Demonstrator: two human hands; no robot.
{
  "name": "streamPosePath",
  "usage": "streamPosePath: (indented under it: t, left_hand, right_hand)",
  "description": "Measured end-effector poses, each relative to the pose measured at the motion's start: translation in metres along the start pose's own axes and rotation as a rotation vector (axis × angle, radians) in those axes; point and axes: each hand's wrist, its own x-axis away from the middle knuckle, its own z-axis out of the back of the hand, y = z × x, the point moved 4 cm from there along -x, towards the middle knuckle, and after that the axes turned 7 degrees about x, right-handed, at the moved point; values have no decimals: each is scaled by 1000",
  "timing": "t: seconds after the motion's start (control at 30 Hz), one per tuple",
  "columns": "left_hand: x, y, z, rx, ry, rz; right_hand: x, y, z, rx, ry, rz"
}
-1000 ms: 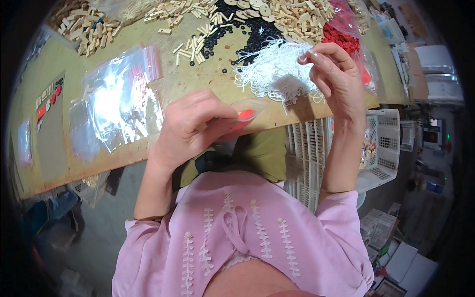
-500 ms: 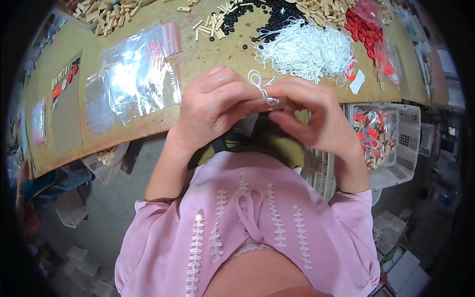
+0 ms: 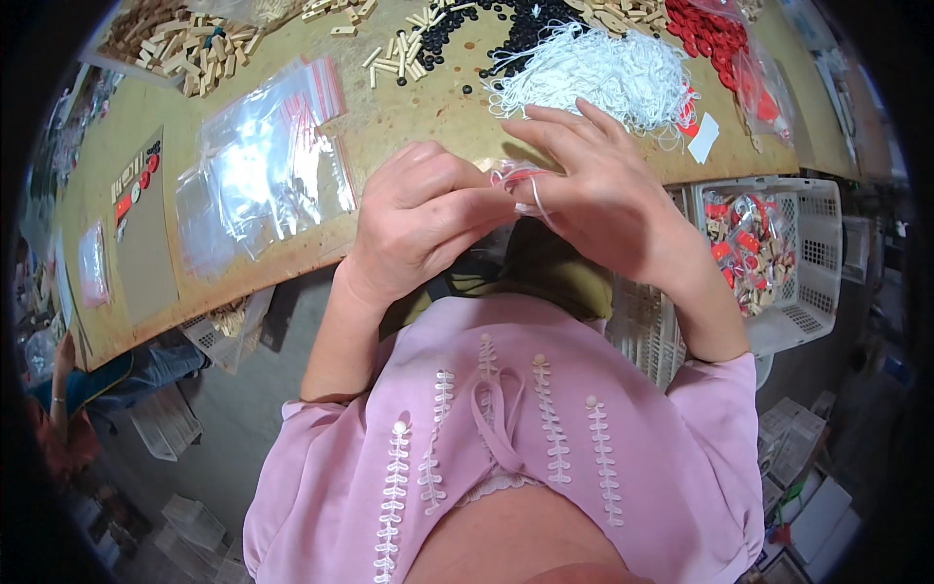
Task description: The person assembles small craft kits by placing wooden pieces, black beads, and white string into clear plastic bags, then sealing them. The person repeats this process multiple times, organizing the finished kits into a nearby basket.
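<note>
We are working cord [image 3: 532, 191] between hands at bench edge: left hand [image 3: 423, 219] and right hand [image 3: 595, 190] both pinching it, apparently threading; next needing bead [image 3: 457, 24] from beyond fingertips.

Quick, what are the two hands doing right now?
Left hand: closed, pinching the white string.
Right hand: fingers spread, the string looped around them.
</note>
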Motion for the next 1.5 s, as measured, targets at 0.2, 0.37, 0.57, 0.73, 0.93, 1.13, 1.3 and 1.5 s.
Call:
streamPosePath:
  t: [0.2,0.37,0.57,0.73,0.93,1.13,1.3,1.5]
  left_hand:
    - [4,-2,7,56,54,90]
    - [-2,-2,2,44,18,54]
    - [4,-6,6,69,39,97]
    - [3,-7,5,70,54,116]
    - [10,-13,11,157,140,316]
    - [18,-21,3,457,364,589]
    - [24,-27,5,550,398,599]
    - [15,-23,6,373,327,670]
  right_hand:
    - [9,4,40,-210,305,-17]
    - [1,-8,4,-95,207,-45]
    - [-4,-1,31,-260,307,-80]
    - [-5,0,0,-200,182,-3]
    - [-1,10,5,-636,143,-88]
    - [2,17,-36,-1264,258,-588]
    - [-2,17,-47,-1447,299,-646]
    - [2,12,-41,-1355,312,-607]
